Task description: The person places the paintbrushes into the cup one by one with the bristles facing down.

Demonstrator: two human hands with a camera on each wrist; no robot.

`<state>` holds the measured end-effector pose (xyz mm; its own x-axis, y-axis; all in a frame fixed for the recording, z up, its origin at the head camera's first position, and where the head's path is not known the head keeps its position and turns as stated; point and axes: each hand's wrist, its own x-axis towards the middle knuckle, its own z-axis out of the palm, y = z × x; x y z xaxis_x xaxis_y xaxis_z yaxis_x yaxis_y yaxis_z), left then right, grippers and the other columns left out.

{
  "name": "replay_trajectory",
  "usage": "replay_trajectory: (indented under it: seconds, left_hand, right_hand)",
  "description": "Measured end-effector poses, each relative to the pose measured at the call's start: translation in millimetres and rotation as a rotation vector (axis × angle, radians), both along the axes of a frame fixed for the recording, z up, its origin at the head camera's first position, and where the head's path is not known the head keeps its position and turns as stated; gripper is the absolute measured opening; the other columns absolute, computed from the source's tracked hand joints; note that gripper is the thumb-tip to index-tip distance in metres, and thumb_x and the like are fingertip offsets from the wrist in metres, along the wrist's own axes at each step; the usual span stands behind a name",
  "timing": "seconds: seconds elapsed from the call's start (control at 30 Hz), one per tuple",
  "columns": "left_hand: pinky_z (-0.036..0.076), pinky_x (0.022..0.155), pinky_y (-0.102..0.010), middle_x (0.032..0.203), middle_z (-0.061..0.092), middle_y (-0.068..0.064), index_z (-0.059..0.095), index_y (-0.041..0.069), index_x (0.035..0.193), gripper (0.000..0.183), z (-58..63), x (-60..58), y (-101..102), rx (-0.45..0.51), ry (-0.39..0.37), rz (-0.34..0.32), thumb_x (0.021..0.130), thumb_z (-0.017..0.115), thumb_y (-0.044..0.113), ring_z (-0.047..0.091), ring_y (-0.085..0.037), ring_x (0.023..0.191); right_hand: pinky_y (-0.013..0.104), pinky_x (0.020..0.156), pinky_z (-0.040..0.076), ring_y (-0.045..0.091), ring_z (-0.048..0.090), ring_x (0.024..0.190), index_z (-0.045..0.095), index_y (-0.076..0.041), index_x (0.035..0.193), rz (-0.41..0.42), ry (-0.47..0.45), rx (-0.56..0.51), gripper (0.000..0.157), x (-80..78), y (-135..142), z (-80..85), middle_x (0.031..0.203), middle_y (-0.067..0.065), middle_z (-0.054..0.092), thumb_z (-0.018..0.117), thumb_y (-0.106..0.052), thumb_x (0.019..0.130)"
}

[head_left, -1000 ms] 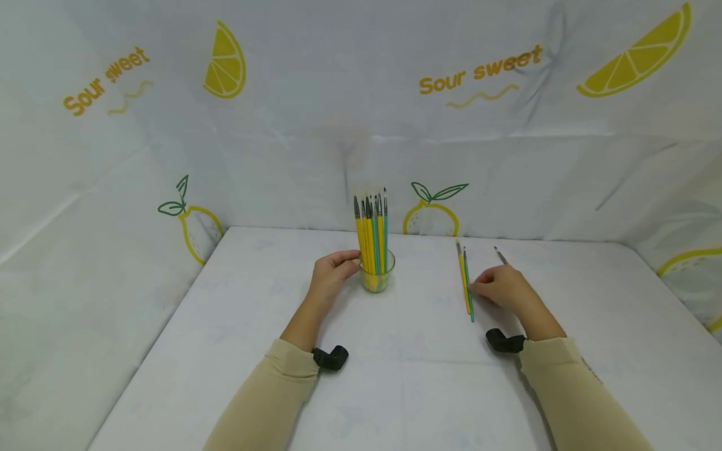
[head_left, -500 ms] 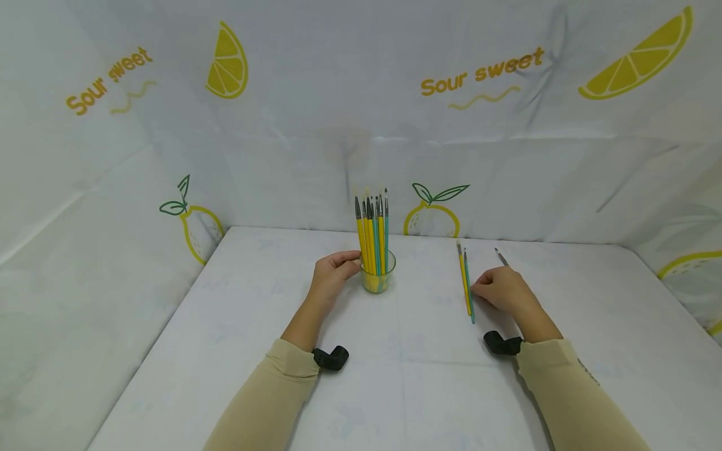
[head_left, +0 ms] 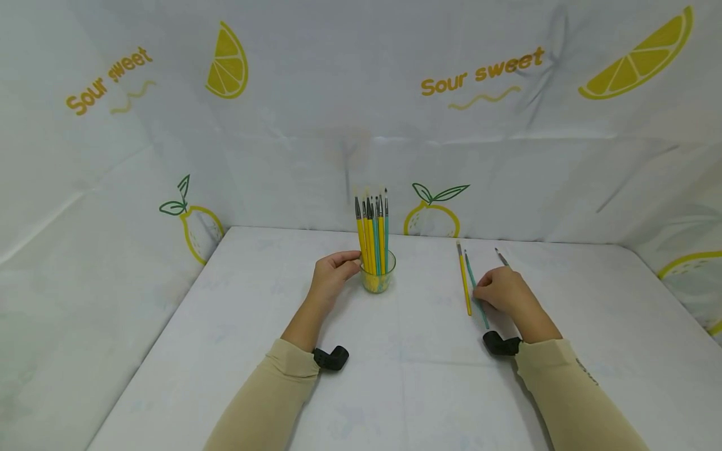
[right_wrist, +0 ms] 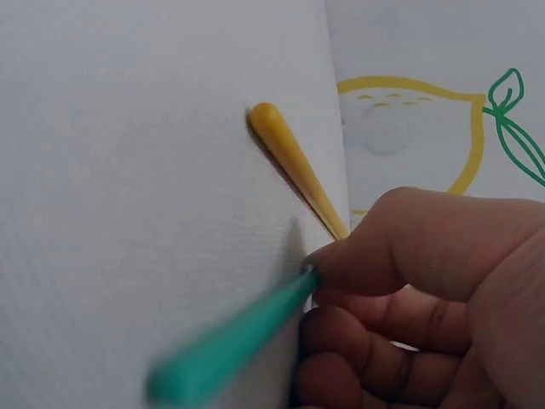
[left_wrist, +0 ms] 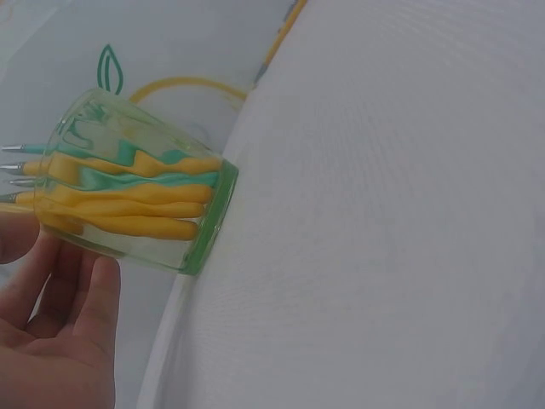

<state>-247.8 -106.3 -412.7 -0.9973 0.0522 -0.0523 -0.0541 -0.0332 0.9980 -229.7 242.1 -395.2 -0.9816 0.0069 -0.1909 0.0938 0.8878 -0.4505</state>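
A clear glass cup (head_left: 375,285) stands upright at the table's middle back, holding several yellow and teal paintbrushes (head_left: 372,244), bristles up. My left hand (head_left: 330,277) holds the cup's left side, thumb and fingers near its rim; the left wrist view shows the brush handle ends through the glass (left_wrist: 128,119). To the right, my right hand (head_left: 503,290) pinches a teal paintbrush (head_left: 470,265) between thumb and fingers; its handle (right_wrist: 234,341) points toward the right wrist camera. Beside it a yellow paintbrush (head_left: 464,282) lies on the table.
Another paintbrush (head_left: 500,255) lies beyond my right hand, mostly hidden by it. The white-covered table (head_left: 361,401) meets a white back sheet (head_left: 316,169) printed with lemons. Dark cameras (head_left: 331,357) sit on both wrists.
The teal paintbrush has swung away from the yellow one, its handle end shifting right and toward me in my right hand's pinch. My left hand and the cup look unmoved.
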Motion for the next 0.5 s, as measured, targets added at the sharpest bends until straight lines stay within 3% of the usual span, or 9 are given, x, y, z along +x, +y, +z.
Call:
replay_trajectory:
  seconds: [0.17, 0.5]
  left_hand:
    - [0.052, 0.093, -0.027, 0.115, 0.069, -0.01, 0.071, 0.003, 0.116, 0.029, -9.8, -5.1, 1.1, 0.004, 0.012, 0.019, 0.09, 0.066, 0.014, 0.061, -0.012, 0.103]
    - [0.053, 0.094, -0.03, 0.11, 0.07, -0.007, 0.073, 0.005, 0.111, 0.026, -11.9, -5.8, 1.9, 0.001, 0.017, 0.031, 0.087, 0.067, 0.015, 0.062, -0.016, 0.106]
  right_hand:
    - [0.031, 0.056, 0.046, 0.019, 0.057, 0.064, 0.069, 0.002, 0.088, -0.009, -0.04, 0.034, 0.018, 2.1, -0.3, 5.3, 0.076, 0.009, 0.064, 0.068, -0.015, 0.083]
    - [0.032, 0.058, 0.047, 0.02, 0.058, 0.065, 0.063, 0.005, 0.099, 0.007, -0.073, 0.05, 0.027, 6.3, 0.5, 9.5, 0.087, 0.015, 0.064, 0.067, -0.016, 0.083]
